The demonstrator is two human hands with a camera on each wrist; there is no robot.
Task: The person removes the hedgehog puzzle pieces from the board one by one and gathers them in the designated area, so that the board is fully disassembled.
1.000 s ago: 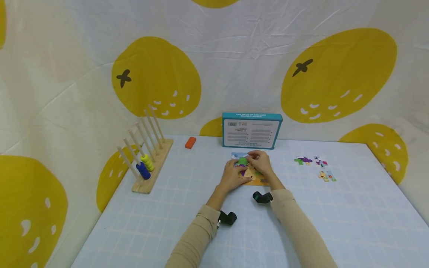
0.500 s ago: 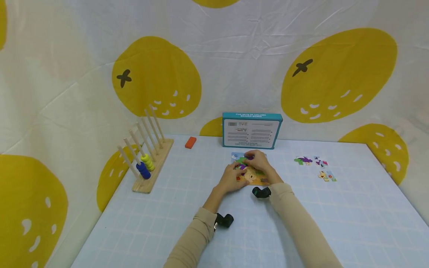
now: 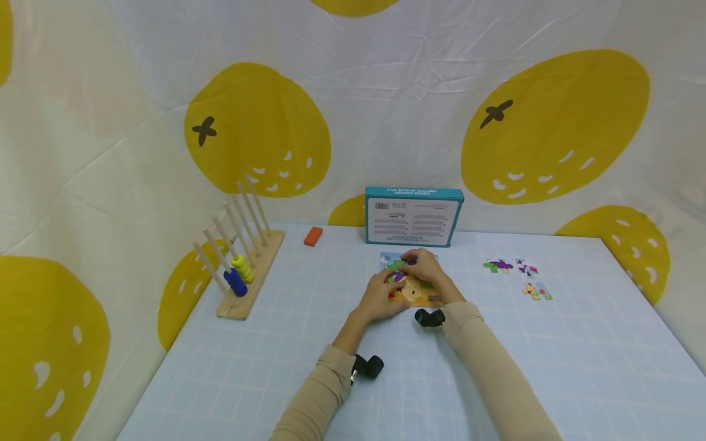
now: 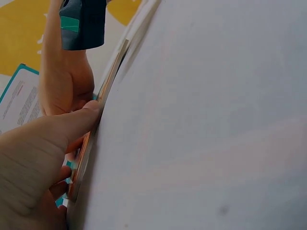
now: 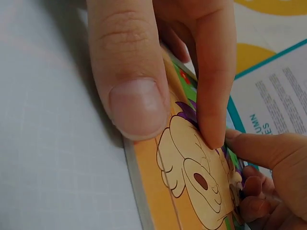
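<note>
A small jigsaw puzzle [image 3: 422, 299] in an orange-edged board lies at mid-table, showing a cream animal, green and purple shapes. My left hand [image 3: 377, 296] holds its near-left corner, the thumb [image 4: 79, 120] against the near edge and the other fingers along the left side. With spread, fairly straight fingers, my right hand [image 3: 427, 269] touches the puzzle's upper part near a purple patch. In the right wrist view the right thumb [image 5: 136, 108] is over the orange border, and a right finger [image 5: 213, 96] reaches down onto the picture beside a left fingertip.
Loose puzzle pieces lie to the right: a green and purple group [image 3: 498, 266], a pink and purple one [image 3: 527, 268] and a yellow one [image 3: 537, 291]. A teal-edged box [image 3: 413, 219] stands behind. Leftward are a bead rack [image 3: 259, 260] and an orange block [image 3: 313, 236].
A second ago my right fingers were at a raised-looking green piece; it now lies within the picture, and the right hand has shifted slightly left. My left hand has drawn back a little.
</note>
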